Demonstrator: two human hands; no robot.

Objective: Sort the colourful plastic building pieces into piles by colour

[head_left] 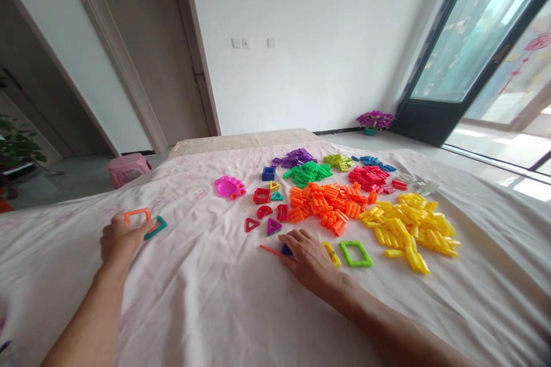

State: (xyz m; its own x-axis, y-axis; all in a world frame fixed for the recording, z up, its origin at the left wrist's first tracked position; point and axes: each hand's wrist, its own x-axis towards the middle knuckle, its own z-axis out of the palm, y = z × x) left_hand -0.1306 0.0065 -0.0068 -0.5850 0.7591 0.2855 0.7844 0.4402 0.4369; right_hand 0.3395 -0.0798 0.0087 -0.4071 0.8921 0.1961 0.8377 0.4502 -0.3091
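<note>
At the left, my left hand [124,235] has its thumb and fingers closed on an orange square frame [138,211]; a teal frame [156,227] lies against its fingertips. Near the middle, my right hand [307,255] is bent over a dark blue piece [286,249], mostly hidden under the fingers. A thin red-orange stick [271,250] sticks out left of that hand. To its right lie a yellow frame [331,254], partly covered, and a green square frame [356,254]. Just beyond the fingers are a purple triangle [274,226] and a red triangle [252,224].
Heaps of orange pieces [327,203], yellow pieces [415,229], red pieces [369,178] and green pieces [308,172] cover the cloth [206,298] at centre right. A pink tray [229,187] sits further back. A pink stool [130,168] stands beyond the bed's left edge.
</note>
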